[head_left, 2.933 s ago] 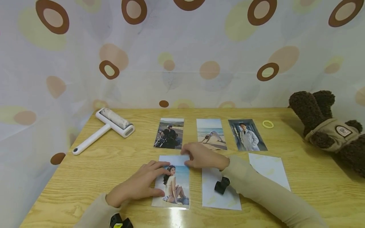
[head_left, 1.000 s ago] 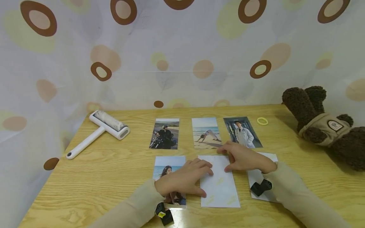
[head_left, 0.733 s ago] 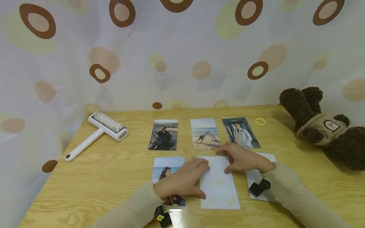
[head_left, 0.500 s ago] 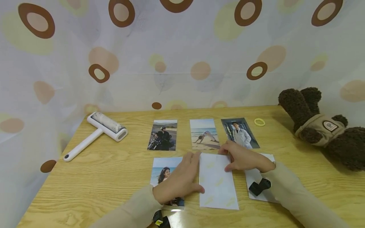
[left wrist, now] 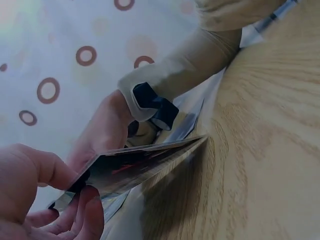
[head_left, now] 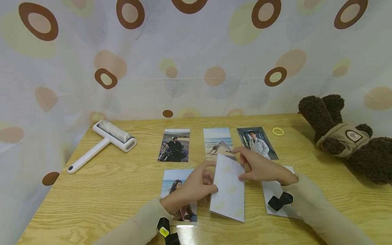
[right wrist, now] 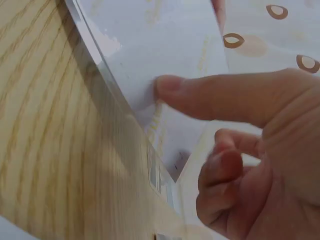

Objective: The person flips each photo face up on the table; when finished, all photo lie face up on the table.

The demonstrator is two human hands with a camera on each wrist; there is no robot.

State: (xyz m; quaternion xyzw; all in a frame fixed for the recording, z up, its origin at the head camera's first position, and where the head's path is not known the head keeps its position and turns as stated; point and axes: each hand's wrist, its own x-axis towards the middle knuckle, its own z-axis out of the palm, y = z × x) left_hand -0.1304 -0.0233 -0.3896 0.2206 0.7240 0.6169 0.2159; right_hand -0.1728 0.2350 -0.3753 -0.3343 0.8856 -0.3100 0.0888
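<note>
A photo print (head_left: pixel 228 187) shows its white back in the head view, tilted with its left edge raised off the table. My left hand (head_left: pixel 196 183) pinches that left edge between thumb and curled fingers. In the left wrist view the print's dark picture side (left wrist: pixel 135 167) faces down towards the table. My right hand (head_left: pixel 260 166) is at the print's right edge, its straight thumb (right wrist: pixel 200 95) touching the white back. Its index finger reaches past the top corner. Another print (head_left: pixel 180 211), a person on a beach, lies face up under my left forearm.
Behind lie a motorcyclist photo (head_left: pixel 174 145), a beach stretching photo (head_left: pixel 217 141) and a doctor photo (head_left: pixel 257 143). A white-backed card (head_left: pixel 275 190) is partly under my right wrist. A lint roller (head_left: pixel 104 143), yellow ring (head_left: pixel 278 131) and brown plush bear (head_left: pixel 343 136) stand around.
My left hand has moved from the beach portrait to the middle white-backed print and lifted its left edge. My right hand has shifted right from the portrait to this print.
</note>
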